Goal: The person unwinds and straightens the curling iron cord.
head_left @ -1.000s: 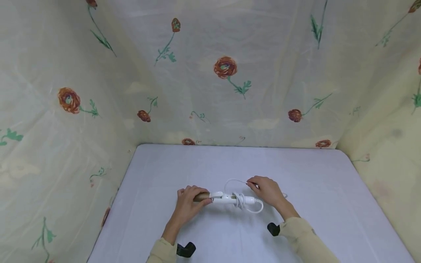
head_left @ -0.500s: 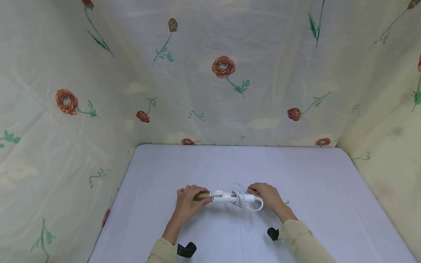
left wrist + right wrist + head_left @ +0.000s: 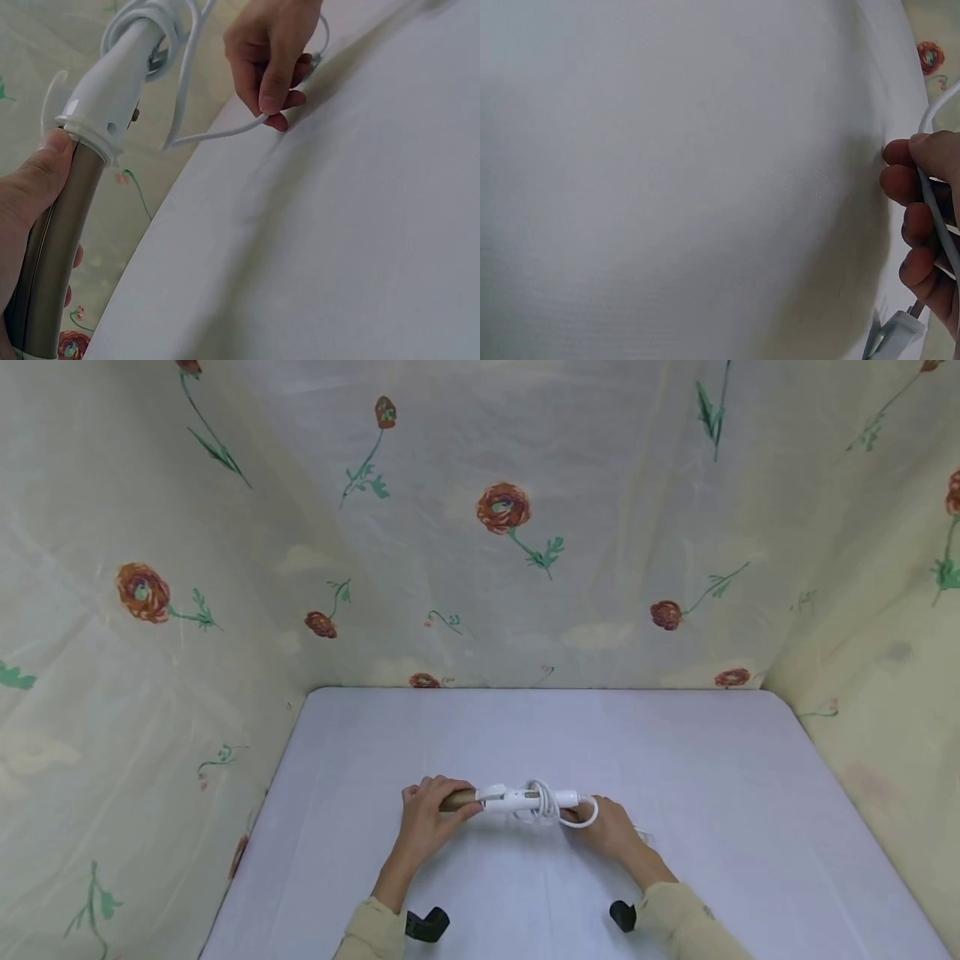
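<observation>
A curling iron (image 3: 495,799) with a white handle and a brown-gold barrel (image 3: 60,232) is held level over the white table. My left hand (image 3: 429,818) grips it by the barrel, thumb near the collar. Several loops of white cord (image 3: 169,67) are wound round the handle. Below the handle's end, my right hand (image 3: 609,833) pinches the cord between thumb and fingers, seen closely in the right wrist view. The cord's plug (image 3: 900,334) hangs under that hand, its metal prong showing. Part of the right fingers is hidden behind the handle end and cord in the head view.
The white table (image 3: 375,735) has rounded far corners. Cream cloth with printed flowers (image 3: 502,508) hangs behind it and at both sides. Black wrist mounts (image 3: 427,925) stick out from both sleeves.
My right hand has come down toward me with the cord, from beyond the handle to below its end. The cord's far loop has been drawn in. My left hand keeps its grip.
</observation>
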Demonstrator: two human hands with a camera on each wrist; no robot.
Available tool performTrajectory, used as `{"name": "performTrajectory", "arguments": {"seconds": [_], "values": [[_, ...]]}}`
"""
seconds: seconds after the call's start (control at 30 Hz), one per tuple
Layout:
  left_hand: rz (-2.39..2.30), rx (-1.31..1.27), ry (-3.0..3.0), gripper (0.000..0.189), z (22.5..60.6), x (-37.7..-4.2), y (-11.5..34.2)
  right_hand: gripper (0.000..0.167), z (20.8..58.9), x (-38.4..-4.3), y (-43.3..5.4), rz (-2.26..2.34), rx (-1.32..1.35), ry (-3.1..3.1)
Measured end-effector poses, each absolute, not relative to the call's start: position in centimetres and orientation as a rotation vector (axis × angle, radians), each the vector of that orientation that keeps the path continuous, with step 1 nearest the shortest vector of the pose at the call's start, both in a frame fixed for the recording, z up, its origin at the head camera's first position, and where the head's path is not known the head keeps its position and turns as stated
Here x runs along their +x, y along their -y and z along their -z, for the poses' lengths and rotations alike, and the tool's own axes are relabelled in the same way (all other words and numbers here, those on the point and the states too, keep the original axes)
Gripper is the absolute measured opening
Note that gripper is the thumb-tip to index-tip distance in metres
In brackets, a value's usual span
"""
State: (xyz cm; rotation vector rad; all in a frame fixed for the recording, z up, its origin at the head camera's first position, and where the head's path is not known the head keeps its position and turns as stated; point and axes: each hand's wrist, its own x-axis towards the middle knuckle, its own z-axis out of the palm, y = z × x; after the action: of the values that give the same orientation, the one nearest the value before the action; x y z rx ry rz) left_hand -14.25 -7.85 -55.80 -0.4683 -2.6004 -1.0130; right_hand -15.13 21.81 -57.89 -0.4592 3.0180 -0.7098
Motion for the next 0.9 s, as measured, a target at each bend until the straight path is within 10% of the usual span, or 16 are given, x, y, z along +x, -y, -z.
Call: {"name": "performTrajectory", "arguments": {"seconds": [0.9], "values": [[1.003,-0.367,2.622,0.036,55.7,-14.5,7.9,0.009,58.1,-11.8,-20.2,0.637,-0.653,-3.070]]}}
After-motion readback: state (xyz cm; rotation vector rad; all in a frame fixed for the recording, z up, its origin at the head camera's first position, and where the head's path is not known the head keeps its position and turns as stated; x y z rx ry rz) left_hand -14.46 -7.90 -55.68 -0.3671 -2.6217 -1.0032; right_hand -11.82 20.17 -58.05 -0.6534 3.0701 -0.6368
